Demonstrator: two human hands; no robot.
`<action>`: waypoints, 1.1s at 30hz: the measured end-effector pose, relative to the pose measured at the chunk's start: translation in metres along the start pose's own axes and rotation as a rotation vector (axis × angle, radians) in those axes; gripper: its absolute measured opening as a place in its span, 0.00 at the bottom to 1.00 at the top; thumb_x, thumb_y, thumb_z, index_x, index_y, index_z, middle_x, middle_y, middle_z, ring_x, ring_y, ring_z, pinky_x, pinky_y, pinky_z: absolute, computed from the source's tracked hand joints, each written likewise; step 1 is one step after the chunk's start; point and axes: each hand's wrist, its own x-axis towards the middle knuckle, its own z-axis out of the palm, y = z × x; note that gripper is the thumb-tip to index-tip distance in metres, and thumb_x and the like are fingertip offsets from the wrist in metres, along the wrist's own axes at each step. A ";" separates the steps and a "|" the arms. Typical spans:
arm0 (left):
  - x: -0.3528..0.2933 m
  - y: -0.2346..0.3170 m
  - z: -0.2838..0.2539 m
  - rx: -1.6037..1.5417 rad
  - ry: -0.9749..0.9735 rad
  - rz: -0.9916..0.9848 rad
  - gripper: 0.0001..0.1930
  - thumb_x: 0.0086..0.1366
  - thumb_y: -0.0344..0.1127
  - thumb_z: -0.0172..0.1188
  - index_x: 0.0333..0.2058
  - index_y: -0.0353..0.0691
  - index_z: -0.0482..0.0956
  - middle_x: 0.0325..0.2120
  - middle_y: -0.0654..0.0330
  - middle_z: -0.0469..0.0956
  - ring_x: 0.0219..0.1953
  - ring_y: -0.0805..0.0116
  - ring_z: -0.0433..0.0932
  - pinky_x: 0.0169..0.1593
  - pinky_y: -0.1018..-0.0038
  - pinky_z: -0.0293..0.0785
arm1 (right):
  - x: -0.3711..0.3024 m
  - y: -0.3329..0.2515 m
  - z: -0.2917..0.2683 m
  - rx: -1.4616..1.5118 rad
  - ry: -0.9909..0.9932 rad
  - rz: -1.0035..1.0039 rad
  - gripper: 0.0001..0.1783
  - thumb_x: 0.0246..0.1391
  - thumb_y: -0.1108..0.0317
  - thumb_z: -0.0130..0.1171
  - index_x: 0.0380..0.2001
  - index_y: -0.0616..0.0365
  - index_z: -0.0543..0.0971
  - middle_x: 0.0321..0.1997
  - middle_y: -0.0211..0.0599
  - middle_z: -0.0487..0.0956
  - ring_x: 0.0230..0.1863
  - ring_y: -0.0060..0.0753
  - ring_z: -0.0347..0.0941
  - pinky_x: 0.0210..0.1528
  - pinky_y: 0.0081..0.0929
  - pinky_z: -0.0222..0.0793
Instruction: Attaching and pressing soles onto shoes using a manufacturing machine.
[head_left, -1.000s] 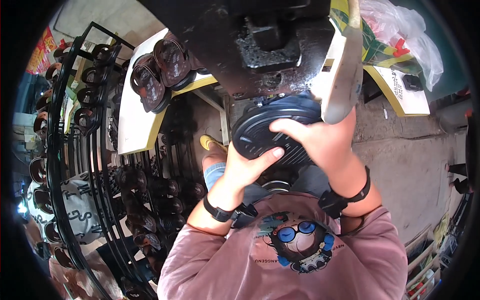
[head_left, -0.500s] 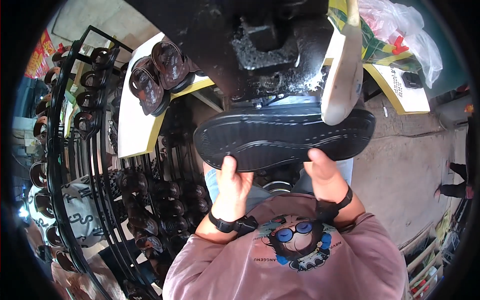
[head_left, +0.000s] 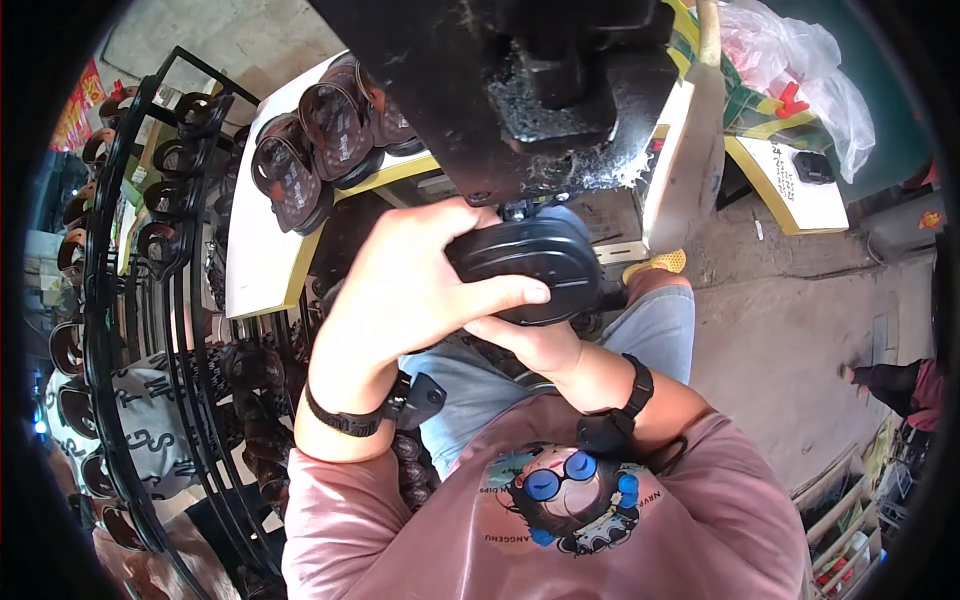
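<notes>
A sandal with a thick black sole [head_left: 560,265] sits in both my hands, one rounded end of it toward me, right below the head of a dark machine [head_left: 570,100]. My left hand [head_left: 405,275] wraps round its left side, thumb stretched across the near end and fingers reaching up to the machine's underside. From below, my right hand [head_left: 535,350] grips the same sole, its fingers partly hidden. The sandal's upper and far end are out of sight behind my left hand and the machine.
Brown sandals [head_left: 335,120] stand on a white, yellow-edged table [head_left: 265,250] at left. A black rack [head_left: 95,330] holds several more. A worn pale lever [head_left: 690,160] hangs right of the machine. Plastic bags [head_left: 800,70] lie at the far right; a person's dark-clothed limb [head_left: 890,385] shows at the right edge.
The sandal has turned from lying crosswise, underside showing, to pointing end-on toward me. My left hand has moved up over its side; my right hand has shifted left beneath it.
</notes>
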 end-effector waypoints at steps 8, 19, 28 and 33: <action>-0.034 -0.019 0.065 -0.964 0.279 -0.237 0.17 0.50 0.25 0.69 0.38 0.31 0.73 0.34 0.58 0.79 0.37 0.75 0.77 0.43 0.79 0.72 | -0.024 -0.007 -0.042 -0.759 0.181 -0.112 0.43 0.33 0.57 0.75 0.52 0.59 0.66 0.41 0.41 0.67 0.43 0.43 0.69 0.45 0.35 0.67; -0.046 -0.004 0.113 -1.421 0.469 -0.233 0.17 0.57 0.26 0.62 0.46 0.35 0.71 0.41 0.58 0.76 0.44 0.71 0.74 0.51 0.74 0.68 | 0.035 -0.124 -0.088 -1.304 -0.151 -0.326 0.27 0.27 0.47 0.70 0.31 0.52 0.80 0.26 0.34 0.76 0.28 0.41 0.73 0.27 0.30 0.68; -0.052 -0.021 0.070 -1.241 0.687 -0.318 0.20 0.53 0.28 0.60 0.46 0.34 0.70 0.39 0.58 0.75 0.39 0.66 0.75 0.47 0.69 0.72 | 0.044 -0.115 -0.048 -1.175 -0.193 -0.353 0.32 0.33 0.45 0.69 0.32 0.60 0.72 0.21 0.38 0.74 0.23 0.46 0.73 0.24 0.33 0.69; -0.113 -0.014 -0.013 0.051 1.246 0.254 0.15 0.57 0.29 0.56 0.41 0.25 0.72 0.36 0.48 0.78 0.35 0.59 0.78 0.41 0.68 0.77 | 0.003 -0.086 -0.072 -1.087 0.020 -0.075 0.47 0.26 0.46 0.75 0.47 0.62 0.66 0.40 0.42 0.77 0.35 0.39 0.74 0.35 0.32 0.71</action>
